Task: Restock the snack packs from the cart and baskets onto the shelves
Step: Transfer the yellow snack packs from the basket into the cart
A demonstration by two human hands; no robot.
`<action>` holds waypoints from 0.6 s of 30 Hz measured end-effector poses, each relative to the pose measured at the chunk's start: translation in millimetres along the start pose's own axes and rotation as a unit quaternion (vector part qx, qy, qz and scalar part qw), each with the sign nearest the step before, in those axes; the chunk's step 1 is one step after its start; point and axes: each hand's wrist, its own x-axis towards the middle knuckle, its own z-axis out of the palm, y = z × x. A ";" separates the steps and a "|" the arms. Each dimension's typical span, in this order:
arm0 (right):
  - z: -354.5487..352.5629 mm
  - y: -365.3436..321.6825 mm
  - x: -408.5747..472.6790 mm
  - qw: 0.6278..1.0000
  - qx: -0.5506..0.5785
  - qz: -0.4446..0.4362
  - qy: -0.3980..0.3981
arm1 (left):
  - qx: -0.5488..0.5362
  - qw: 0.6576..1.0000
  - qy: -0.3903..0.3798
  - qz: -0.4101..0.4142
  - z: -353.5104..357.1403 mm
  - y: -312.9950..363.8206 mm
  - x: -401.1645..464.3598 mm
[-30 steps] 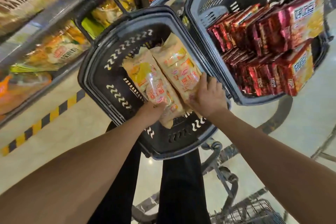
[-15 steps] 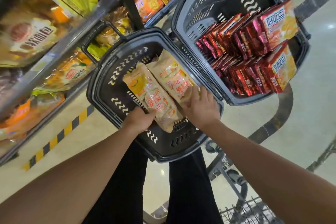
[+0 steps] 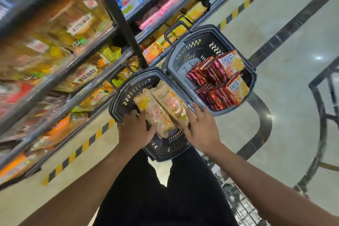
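Two yellow snack packs [image 3: 161,108] lie side by side in the near dark basket [image 3: 117,101]. My left hand [image 3: 135,128] grips the left pack's near end, with the thumb curled against it. On the other side, my right hand [image 3: 200,126] holds the right pack, fingers along its edge and thumb at its near end. Behind it, a second dark basket [image 3: 170,57] holds several red snack packs [image 3: 220,80] standing on edge. The shelves [image 3: 88,57] at left are stocked with yellow and orange packs.
A black shelf upright [image 3: 119,20] stands just beyond the near basket. A yellow-black striped line [image 3: 82,145] runs along the floor at the shelf base. The cart frame [image 3: 238,203] shows below right, and my dark trouser legs sit under the basket.
My view has pulled back and risen, showing more shelves. Both hands have slid toward the near ends of the yellow packs, which still lie in the basket.
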 end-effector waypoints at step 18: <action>-104.3 -61.2 -140.3 0.978 0.039 0.100 0.182 | 0.066 0.957 0.161 0.234 -123.3 44.6 -129.6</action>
